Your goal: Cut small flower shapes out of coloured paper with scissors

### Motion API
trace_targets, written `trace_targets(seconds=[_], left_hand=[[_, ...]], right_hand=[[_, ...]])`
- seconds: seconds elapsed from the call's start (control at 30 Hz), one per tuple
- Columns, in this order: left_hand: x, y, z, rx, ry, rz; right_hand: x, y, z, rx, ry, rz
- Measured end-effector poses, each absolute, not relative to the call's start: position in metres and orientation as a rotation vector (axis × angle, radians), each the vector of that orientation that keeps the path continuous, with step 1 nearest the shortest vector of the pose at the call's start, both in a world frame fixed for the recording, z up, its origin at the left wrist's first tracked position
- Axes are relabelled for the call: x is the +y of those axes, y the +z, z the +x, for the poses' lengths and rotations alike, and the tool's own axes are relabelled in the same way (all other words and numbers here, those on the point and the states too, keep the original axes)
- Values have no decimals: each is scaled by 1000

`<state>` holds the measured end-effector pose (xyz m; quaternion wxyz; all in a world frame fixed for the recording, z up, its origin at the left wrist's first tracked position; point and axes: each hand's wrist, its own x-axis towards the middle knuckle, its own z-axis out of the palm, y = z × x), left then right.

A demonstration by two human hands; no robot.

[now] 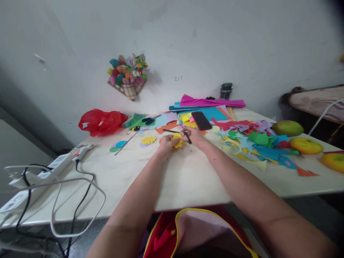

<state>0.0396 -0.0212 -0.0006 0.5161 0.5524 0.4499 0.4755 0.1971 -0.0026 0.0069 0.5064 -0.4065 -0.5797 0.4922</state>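
My left hand [167, 143] pinches a yellow scalloped paper flower [176, 141] just above the table. Close beside it, my right hand [194, 137] is closed around dark-handled scissors [189, 139]; their slim blades are partly hidden by the fingers. The two hands nearly meet at the flower. Another yellow paper flower [149, 140] lies on the table to the left. Behind the hands are an orange sheet, small yellow and pink pieces and a dark phone [201, 120].
Paper scraps [259, 138] and mango-like fruits [306, 145] spread over the right side. At left are a red plastic bag [102, 121], a power strip [57, 163] with loose cables, and dark scissors [151, 120]. Coloured sheets [212, 102] lie along the wall.
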Motion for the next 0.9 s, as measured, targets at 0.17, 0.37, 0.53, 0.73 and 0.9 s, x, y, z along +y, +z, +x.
trace_targets(seconds=[0.17,0.37,0.53,0.73,0.9], left_hand=[[-19,-3,41,1065,1157,1315],[-18,-3,39,1050,1211,1321],[-16,-4,36,900,1188,1304],[-14,-5,36,729,1129,1288],[-14,-4,37,749,1199,1214]], right_hand=[[-2,6,197,-1427,1128,-995],[4,3,198,-1416,1038,-996],[11,-1,202,-1434,873,-1120],[18,-8,205,-1539,739,-1182],[9,-2,201,-1532,999,-1131]])
